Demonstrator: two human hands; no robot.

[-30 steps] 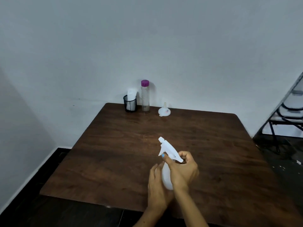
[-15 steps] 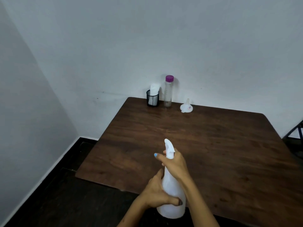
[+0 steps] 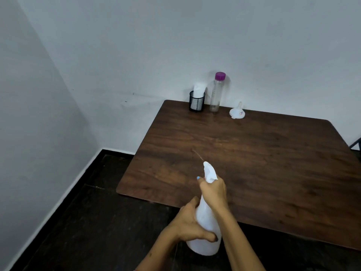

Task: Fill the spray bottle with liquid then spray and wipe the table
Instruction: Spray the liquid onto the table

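Observation:
I hold a white spray bottle (image 3: pixel 205 218) upright over the near edge of the dark wooden table (image 3: pixel 263 159). My left hand (image 3: pixel 190 223) wraps around the bottle's body from the left. My right hand (image 3: pixel 214 192) grips its neck just under the white trigger head, whose nozzle points away from me. At the table's far edge stand a clear bottle with a purple cap (image 3: pixel 216 92), a white funnel (image 3: pixel 237 112) lying mouth down, and a black mesh cup (image 3: pixel 197 102) with white paper in it.
White walls close in behind the table and on the left. Dark floor (image 3: pixel 93 222) lies to the left of the table and below my hands. A dark chair part (image 3: pixel 356 143) shows at the right frame edge.
The spray bottle has come up off the table and toward me, both hands staying on it. My view has swung left, so the table now sits further right.

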